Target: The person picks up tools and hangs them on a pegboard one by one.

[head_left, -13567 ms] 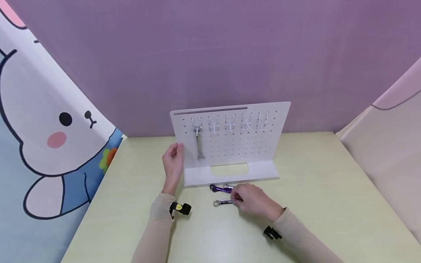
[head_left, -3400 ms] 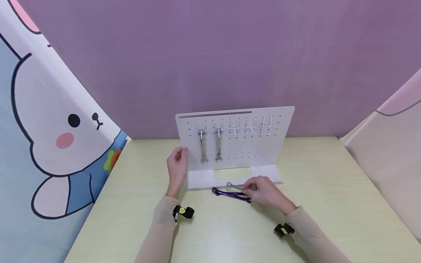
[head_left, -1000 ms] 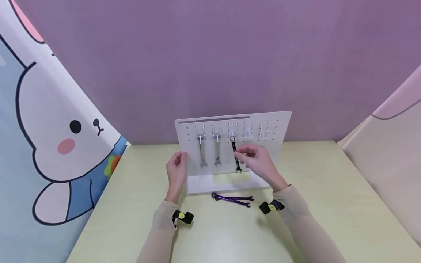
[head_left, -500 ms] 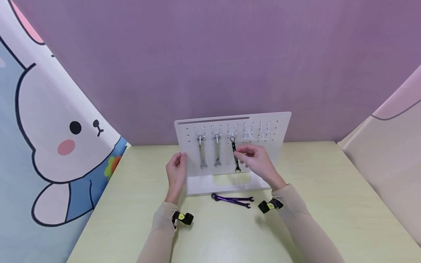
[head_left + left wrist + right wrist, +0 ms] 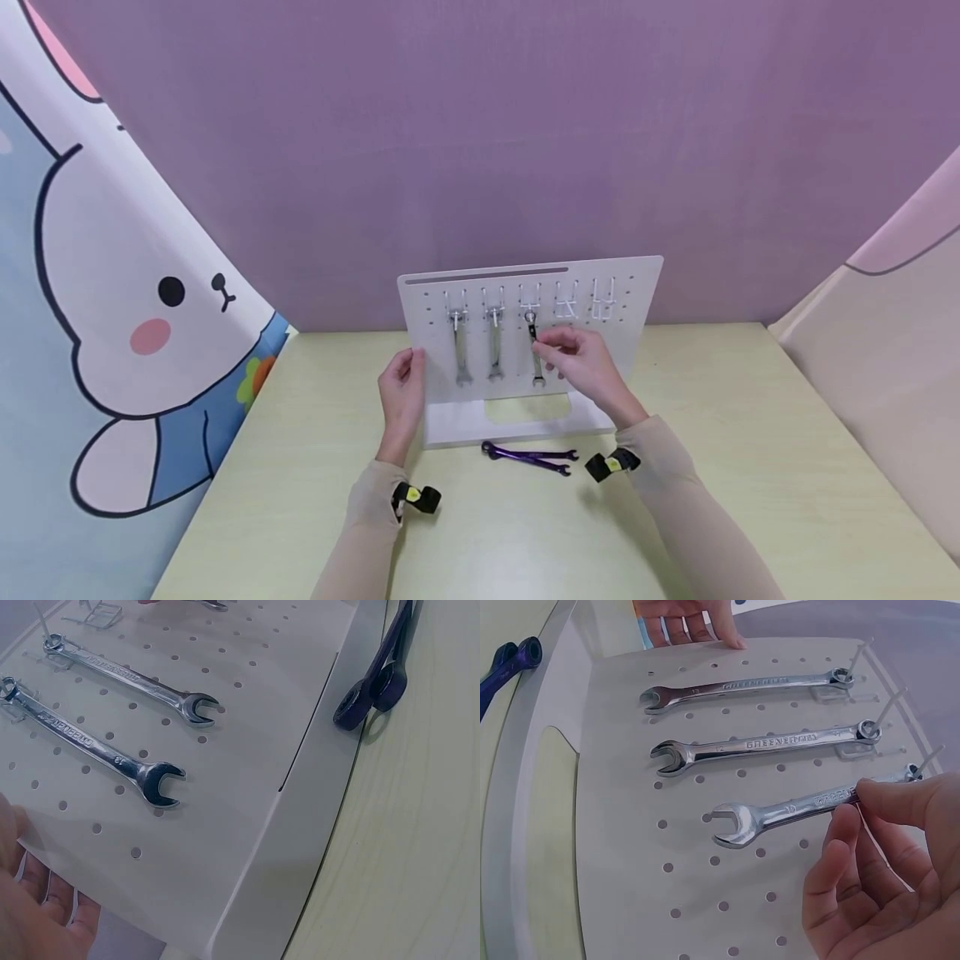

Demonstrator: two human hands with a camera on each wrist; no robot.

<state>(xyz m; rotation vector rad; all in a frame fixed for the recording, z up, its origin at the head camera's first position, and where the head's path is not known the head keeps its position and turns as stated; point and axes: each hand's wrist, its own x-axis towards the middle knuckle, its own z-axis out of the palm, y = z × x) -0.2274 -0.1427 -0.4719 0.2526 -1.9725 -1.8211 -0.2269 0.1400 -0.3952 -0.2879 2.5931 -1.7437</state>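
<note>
My right hand (image 5: 581,367) pinches a chrome combination wrench (image 5: 787,813) between thumb and fingers. The ring end of that wrench is around the third hook's prong in the right wrist view, and its open end points down along the white pegboard (image 5: 515,358). At the board's left edge my left hand (image 5: 402,396) grips the panel, thumb in front and fingers behind. A first silver wrench (image 5: 97,746) and a second silver wrench (image 5: 131,681) hang from the two leftmost hooks. Two purple wrenches (image 5: 536,457) lie crossed on the table before the board's base.
Two bare wire hooks (image 5: 567,300) sit further right on the board. The base (image 5: 453,428) has a cut-out in its middle and stands on the pale wooden table (image 5: 750,433). A purple curtain (image 5: 480,150) closes off the back; a cartoon-print cloth (image 5: 112,333) hangs left.
A second silver wrench now hangs beside the first. My right hand took another from beside the purple pair up to the third hook; in the last second its lower end swung toward the board.
</note>
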